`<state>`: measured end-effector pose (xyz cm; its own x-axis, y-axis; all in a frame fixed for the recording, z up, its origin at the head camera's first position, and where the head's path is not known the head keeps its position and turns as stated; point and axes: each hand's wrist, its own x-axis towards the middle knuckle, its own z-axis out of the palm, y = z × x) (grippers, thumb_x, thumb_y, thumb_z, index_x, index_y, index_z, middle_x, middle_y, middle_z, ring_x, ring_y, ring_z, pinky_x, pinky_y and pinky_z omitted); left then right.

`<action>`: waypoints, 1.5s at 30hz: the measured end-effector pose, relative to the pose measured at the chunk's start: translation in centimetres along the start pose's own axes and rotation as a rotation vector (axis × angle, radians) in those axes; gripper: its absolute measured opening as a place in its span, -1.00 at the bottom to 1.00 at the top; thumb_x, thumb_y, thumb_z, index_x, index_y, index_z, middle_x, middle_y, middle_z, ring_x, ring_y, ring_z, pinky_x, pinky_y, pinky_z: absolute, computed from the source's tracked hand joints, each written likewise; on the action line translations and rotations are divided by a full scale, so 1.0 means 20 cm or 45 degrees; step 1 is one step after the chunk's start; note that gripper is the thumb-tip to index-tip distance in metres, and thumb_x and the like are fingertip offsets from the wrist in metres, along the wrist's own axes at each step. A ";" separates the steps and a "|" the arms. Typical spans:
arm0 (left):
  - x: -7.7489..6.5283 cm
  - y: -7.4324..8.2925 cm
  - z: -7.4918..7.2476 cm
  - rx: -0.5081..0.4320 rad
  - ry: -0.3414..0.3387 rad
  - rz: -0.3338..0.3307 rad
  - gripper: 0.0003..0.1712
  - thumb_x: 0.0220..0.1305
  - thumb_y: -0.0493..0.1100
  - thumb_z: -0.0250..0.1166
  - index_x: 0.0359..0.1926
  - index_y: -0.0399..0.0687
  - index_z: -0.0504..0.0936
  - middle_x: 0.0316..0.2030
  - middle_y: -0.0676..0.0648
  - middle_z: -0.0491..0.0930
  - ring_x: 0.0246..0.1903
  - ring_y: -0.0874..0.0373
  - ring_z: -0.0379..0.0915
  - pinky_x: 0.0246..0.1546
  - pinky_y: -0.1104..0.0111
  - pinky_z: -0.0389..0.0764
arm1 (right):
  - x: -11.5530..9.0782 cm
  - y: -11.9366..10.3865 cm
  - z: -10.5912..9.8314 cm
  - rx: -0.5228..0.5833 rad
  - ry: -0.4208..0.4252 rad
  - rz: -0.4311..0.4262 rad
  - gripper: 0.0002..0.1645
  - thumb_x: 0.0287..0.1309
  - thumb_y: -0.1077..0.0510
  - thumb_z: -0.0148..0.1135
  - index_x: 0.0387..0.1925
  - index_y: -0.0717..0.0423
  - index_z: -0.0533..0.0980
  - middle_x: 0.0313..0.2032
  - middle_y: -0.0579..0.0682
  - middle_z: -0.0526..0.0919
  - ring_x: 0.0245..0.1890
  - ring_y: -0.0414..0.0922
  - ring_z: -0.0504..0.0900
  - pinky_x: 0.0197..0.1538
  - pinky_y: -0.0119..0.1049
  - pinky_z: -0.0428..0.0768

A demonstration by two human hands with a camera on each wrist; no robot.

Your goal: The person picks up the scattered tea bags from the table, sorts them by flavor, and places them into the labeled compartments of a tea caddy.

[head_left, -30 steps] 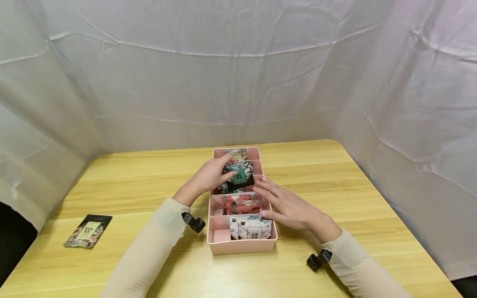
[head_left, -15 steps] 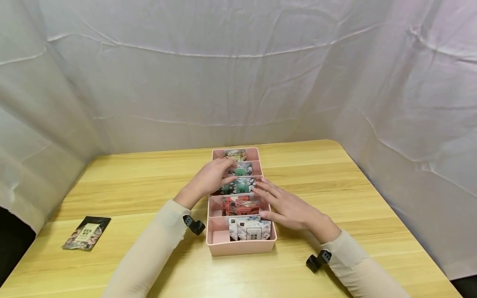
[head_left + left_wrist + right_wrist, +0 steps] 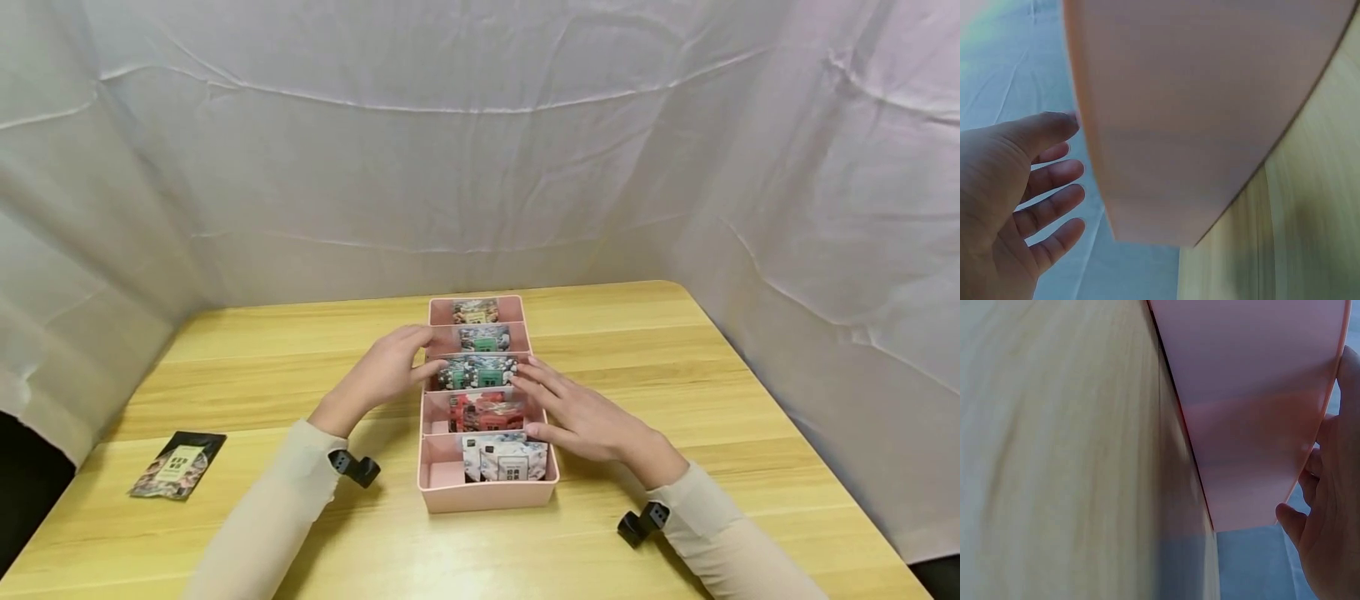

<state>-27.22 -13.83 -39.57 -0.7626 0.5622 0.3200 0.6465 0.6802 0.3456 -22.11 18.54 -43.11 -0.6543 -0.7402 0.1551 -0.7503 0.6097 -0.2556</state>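
Observation:
A pink divided box (image 3: pixel 487 498) stands lengthwise between my hands. In its middle compartment two dark flower-patterned sachets (image 3: pixel 491 372) with green labels stand overlapping. My left hand (image 3: pixel 382 367) is at the box's left rim, fingers loosely bent and holding nothing. In the left wrist view its thumb tip (image 3: pixel 1067 125) is right at the rim, the other fingers spread below it. My right hand (image 3: pixel 585 417) rests along the right rim, fingers stretched over the edge; its fingertips (image 3: pixel 525 367) reach beside the green-labelled sachets.
The other compartments hold white sachets (image 3: pixel 513 462) in front, red sachets (image 3: pixel 487 412) behind them, a pale green-labelled sachet (image 3: pixel 483 339) and a yellow-labelled sachet (image 3: pixel 476 312) at the back. Another yellow-labelled sachet (image 3: pixel 178 465) lies on the table (image 3: pixel 300 350) at left.
My left hand lowered a green-labelled sachet into the middle compartment, let it go and drew back left to the rim. My right hand has stayed at the right rim.

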 end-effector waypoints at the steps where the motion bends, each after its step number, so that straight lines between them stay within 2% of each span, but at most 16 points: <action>1: -0.02 -0.01 -0.01 0.004 0.008 -0.009 -0.57 0.32 -0.01 0.32 0.11 -0.13 0.58 0.05 -0.14 0.60 0.07 -0.07 0.50 0.16 0.04 0.47 | 0.00 0.00 0.00 0.000 -0.001 0.001 -0.18 0.43 -0.27 -0.10 0.53 0.02 0.04 0.53 0.03 -0.05 0.51 -0.05 -0.17 0.41 0.04 0.16; 10: -0.15 -0.08 -0.09 0.091 0.003 -0.074 -0.45 0.31 0.07 0.30 0.19 -0.16 0.55 0.11 -0.17 0.57 0.14 -0.11 0.46 0.23 0.01 0.41 | -0.01 0.01 0.00 0.007 -0.008 0.008 -0.18 0.42 -0.27 -0.09 0.53 0.00 0.03 0.53 0.05 -0.06 0.51 -0.03 -0.16 0.42 0.05 0.14; 22: -0.35 -0.20 -0.20 0.083 0.009 -0.112 -0.38 0.23 0.06 0.38 0.22 -0.15 0.52 0.14 -0.21 0.53 0.17 -0.18 0.40 0.22 -0.07 0.36 | -0.01 0.02 0.01 0.000 0.002 0.005 -0.18 0.43 -0.27 -0.10 0.53 0.01 0.02 0.53 0.05 -0.07 0.51 -0.01 -0.15 0.40 0.07 0.18; 32: -0.61 -0.33 -0.32 -0.002 -0.058 -0.309 -0.21 0.25 0.09 0.36 0.38 -0.15 0.33 0.26 -0.32 0.34 0.25 -0.32 0.23 0.18 -0.26 0.28 | -0.01 0.02 0.01 -0.001 -0.001 0.007 -0.17 0.43 -0.26 -0.10 0.53 0.00 0.01 0.53 0.04 -0.09 0.51 -0.02 -0.16 0.40 0.06 0.17; 40: -0.82 -0.41 -0.41 -0.034 -0.094 -0.496 -0.12 0.26 0.13 0.34 0.43 -0.19 0.22 0.32 -0.43 0.21 0.23 -0.47 0.16 0.10 -0.39 0.22 | -0.01 0.02 0.01 0.006 -0.006 0.015 -0.17 0.43 -0.27 -0.11 0.54 -0.01 0.01 0.53 0.02 -0.11 0.51 -0.03 -0.16 0.39 0.08 0.19; 45: -0.93 -0.45 -0.45 -0.029 -0.100 -0.556 -0.08 0.27 0.14 0.32 0.44 -0.27 0.18 0.32 -0.48 0.18 0.23 -0.51 0.12 0.08 -0.42 0.19 | -0.01 0.03 0.01 0.006 -0.011 0.014 -0.18 0.43 -0.27 -0.11 0.54 -0.02 0.00 0.53 0.02 -0.10 0.51 -0.03 -0.16 0.39 0.08 0.19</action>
<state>-18.70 -34.66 -40.77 -0.9631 0.2591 0.0723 0.2631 0.8517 0.4533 -22.41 18.91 -43.42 -0.6615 -0.7359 0.1444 -0.7427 0.6164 -0.2616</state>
